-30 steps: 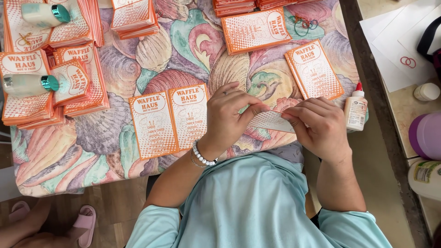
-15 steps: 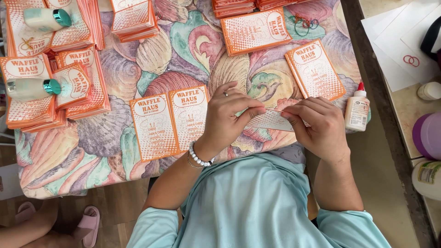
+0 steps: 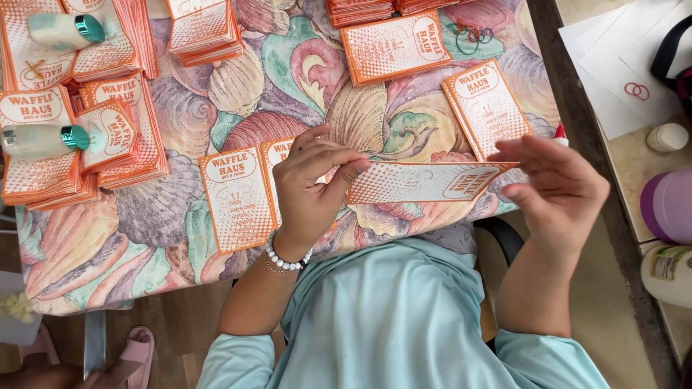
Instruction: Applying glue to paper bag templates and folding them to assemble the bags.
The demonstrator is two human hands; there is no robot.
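A long orange-and-white printed card (image 3: 432, 181) is stretched level between both hands, lifted just above the near edge of the shell-patterned surface (image 3: 288, 79). The left hand (image 3: 313, 184) pinches the card's left end between thumb and fingertips; the right hand (image 3: 559, 191) takes the other end with fingers mostly straight, thumb hidden behind the card. It looks light and thin — stiff enough to stay flat across the gap, yet likely to crease or bow if squeezed mid-span, so the ends or long edges seem the safest places to hold. A flat unfolded card (image 3: 238, 198) lies just left of the left hand, with stacks of cards (image 3: 79, 155) further left, one weighted by a teal-capped bottle (image 3: 43, 140).
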